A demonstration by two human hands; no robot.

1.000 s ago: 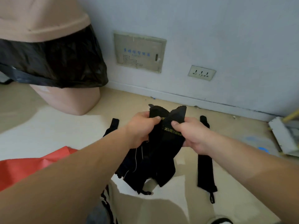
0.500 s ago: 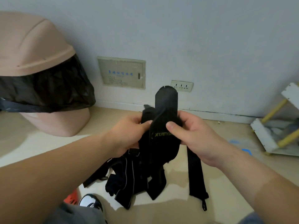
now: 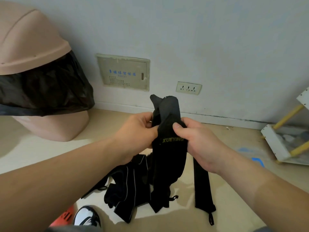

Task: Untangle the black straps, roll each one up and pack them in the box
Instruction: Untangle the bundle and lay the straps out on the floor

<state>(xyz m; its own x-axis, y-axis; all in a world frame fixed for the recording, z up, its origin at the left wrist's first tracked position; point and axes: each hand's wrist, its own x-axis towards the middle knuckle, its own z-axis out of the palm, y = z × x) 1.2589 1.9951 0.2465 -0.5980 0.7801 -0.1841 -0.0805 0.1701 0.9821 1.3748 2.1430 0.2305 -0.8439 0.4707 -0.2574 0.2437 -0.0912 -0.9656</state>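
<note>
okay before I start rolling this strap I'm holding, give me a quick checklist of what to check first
1. Both hands on the strap: ok, left hand and right hand pinch the XUEYING strap near its top.
2. Top end free: ok, it sticks up above the fingers.
3. Lower end free of the tangled pile: cannot tell, they overlap.
4. Other strap out of the way: ok, single strap lies flat on the floor, apart.
5. Box within reach: cannot tell, no box is in view.
</note>
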